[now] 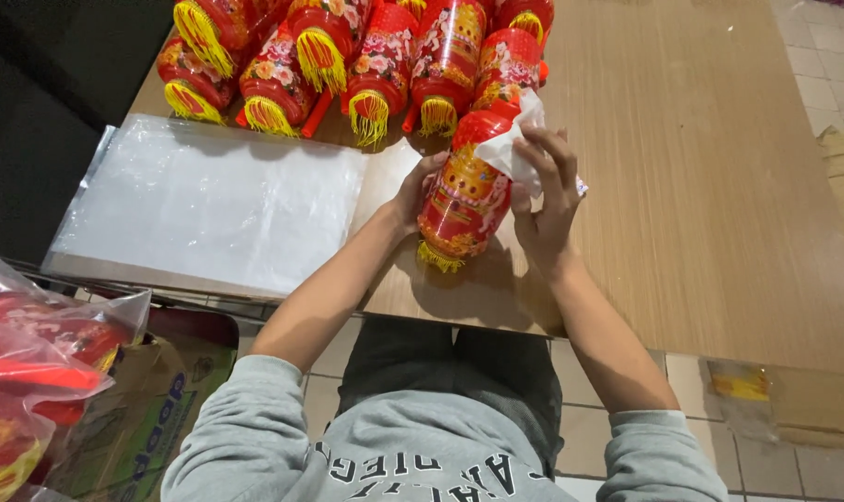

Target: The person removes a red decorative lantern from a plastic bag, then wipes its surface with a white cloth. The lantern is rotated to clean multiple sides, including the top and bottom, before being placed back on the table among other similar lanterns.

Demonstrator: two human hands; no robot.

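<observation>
Head view: red lanterns [366, 56] crowd behind the held lantern [464, 200], plastic sheets [212, 200] alongside.

lantern [464, 200]: glossy red plastic | cloth [515, 149]: white, soft | table [682, 186]: matt wood-grain

The lantern [464, 200] at centre frame is red with gold bands, floral print and a yellow fringe, my cloth [515, 149] on it white, the lanterns [347, 56] along the top edge red with pink flowers and yellow tassels, the table [701, 186] wood-grain tan, my sweatshirt [254, 437] grey.
</observation>
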